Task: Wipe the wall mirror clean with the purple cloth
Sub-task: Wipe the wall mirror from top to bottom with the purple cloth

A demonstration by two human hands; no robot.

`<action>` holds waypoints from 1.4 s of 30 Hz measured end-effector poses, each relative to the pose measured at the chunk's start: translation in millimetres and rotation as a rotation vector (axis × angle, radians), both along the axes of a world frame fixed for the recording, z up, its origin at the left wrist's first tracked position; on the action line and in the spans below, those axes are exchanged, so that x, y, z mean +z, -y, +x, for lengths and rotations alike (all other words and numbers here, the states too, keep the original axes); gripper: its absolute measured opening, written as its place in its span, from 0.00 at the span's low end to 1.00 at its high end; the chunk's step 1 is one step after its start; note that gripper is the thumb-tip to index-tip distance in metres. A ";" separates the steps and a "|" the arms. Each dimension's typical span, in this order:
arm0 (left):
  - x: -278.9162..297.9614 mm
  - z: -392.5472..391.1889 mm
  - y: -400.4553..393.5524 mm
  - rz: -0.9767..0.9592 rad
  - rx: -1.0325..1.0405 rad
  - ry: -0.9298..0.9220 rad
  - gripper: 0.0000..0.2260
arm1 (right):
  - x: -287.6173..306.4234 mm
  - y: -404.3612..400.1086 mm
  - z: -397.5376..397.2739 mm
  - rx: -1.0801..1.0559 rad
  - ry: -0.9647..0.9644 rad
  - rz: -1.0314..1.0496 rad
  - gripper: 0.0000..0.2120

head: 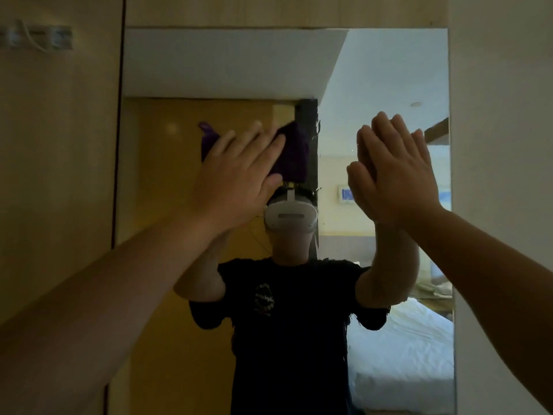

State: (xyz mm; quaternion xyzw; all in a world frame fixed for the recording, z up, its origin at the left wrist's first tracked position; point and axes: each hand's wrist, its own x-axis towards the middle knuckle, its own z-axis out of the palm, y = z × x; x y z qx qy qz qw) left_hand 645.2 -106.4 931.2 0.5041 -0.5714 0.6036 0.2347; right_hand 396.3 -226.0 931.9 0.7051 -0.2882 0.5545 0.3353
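1. Head view: the purple cloth (291, 154) sits on the upper middle of the wall mirror (383, 70), pinned to the glass under the flat left hand (236, 181). Its fingers are spread and extended, pressing rather than pinching; a tuft of cloth sticks out past the fingers on each side.
2. The right hand (395, 172) is raised with the fingers straight and close together, palm towards the glass, empty. It appears to rest on or just off the mirror's right half; I cannot tell whether it touches.
3. Handling, as a judgement: the cloth looks soft, light and fluffy, so it will bunch and slide under the palm. A broad flat press over its middle should carry it better than a fingertip pinch, and keeps loose corners from trailing.
4. The mirror is stiff, smooth and breakable, fixed between wooden panels (59, 175). Pressure should be even and moderate; a bare palm laid on the glass would likely leave fresh marks.
5. Hard to make out: the frame is dim and the left hand and cloth are blurred, so the cloth's full outline and folds are unclear.
6. Smears or dust on the glass cannot be judged, apart from a few small specks near the centre.
7. The mirror's bottom edge is cut off, and both arms hide parts of the lower glass.
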 end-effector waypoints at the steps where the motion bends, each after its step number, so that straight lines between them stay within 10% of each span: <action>1: -23.9 2.2 -1.6 0.013 0.002 0.011 0.26 | 0.0 -0.3 -0.3 0.004 -0.001 -0.001 0.28; 11: -148.6 10.6 -10.3 0.081 0.017 0.050 0.23 | -2.8 -1.8 -12.1 0.014 0.005 0.009 0.27; 19: -100.0 9.6 -7.0 -0.071 -0.188 0.189 0.17 | -15.8 13.6 -47.9 -0.103 -0.020 0.055 0.29; 32: 170.4 -92.1 33.7 -0.171 -0.073 -0.052 0.22 | -18.7 23.2 -45.6 -0.111 0.002 -0.008 0.28; 42: 47.3 -97.5 46.8 -0.009 -0.049 0.026 0.24 | -17.6 20.3 -48.2 -0.055 -0.007 -0.018 0.26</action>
